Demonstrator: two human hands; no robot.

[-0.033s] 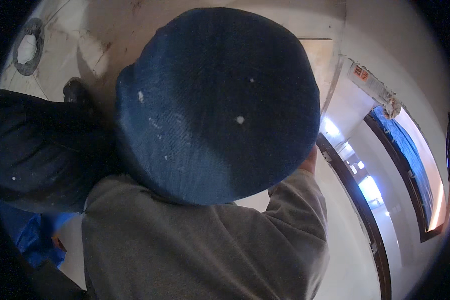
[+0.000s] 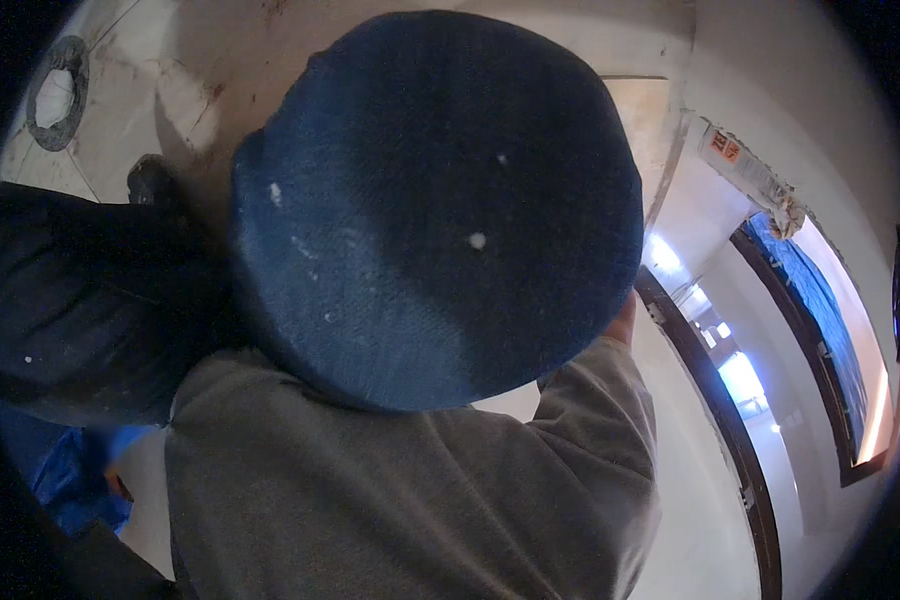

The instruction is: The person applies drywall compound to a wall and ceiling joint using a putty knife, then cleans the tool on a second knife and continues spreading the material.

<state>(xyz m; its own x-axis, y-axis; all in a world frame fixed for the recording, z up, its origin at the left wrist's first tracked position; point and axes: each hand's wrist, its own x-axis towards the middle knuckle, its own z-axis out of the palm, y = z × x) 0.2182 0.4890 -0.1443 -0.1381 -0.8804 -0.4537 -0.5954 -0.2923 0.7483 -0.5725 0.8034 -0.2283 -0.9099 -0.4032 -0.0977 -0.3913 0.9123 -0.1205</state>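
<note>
A large rounded shape in dark blue fabric, dotted with white specks, fills the middle of the view close to the camera. I cannot make out what it is. At its lower right edge shows a small part of my right hand, at the end of a bent grey-brown sleeve that rises from the lower edge. The blue fabric hides that hand's fingers and anything they touch. My left hand is out of sight.
Dark trousers and a dark shoe are at the left, by a crumpled blue sheet. A grey ring with white inside lies on the dirty pale floor. Dark-framed openings line the right wall.
The blue fabric shape has shifted very slightly, its white specks now a little further left. The visible part of the right hand and the sleeve stay almost the same.
</note>
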